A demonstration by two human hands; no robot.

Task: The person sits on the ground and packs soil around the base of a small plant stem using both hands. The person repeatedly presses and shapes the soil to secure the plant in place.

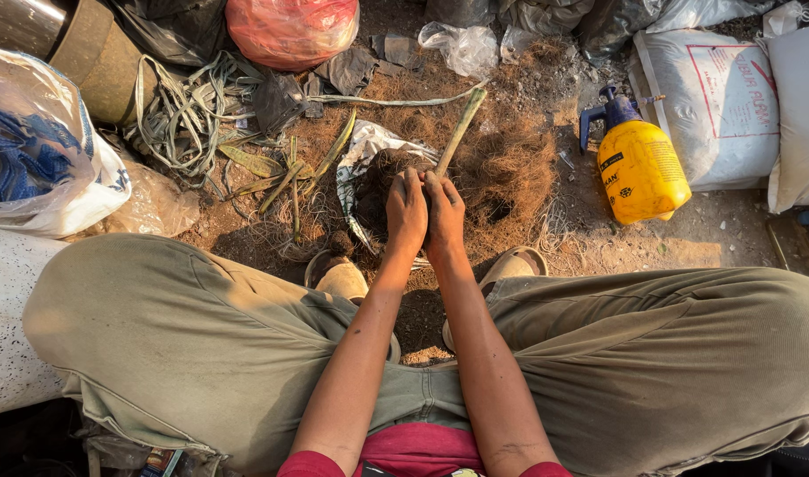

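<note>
Head view: both hands [425,212] closed around stalk [460,131].

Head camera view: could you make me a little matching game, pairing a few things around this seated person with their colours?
Things:
1. spray bottle
2. tied plastic bag
3. trousers
4. stalk held in the left hand and right hand

Colours:
A. olive-khaki
B. pale green
C. yellow with a blue pump top
D. red-orange

Pairs: 1-C, 2-D, 3-A, 4-B
</note>
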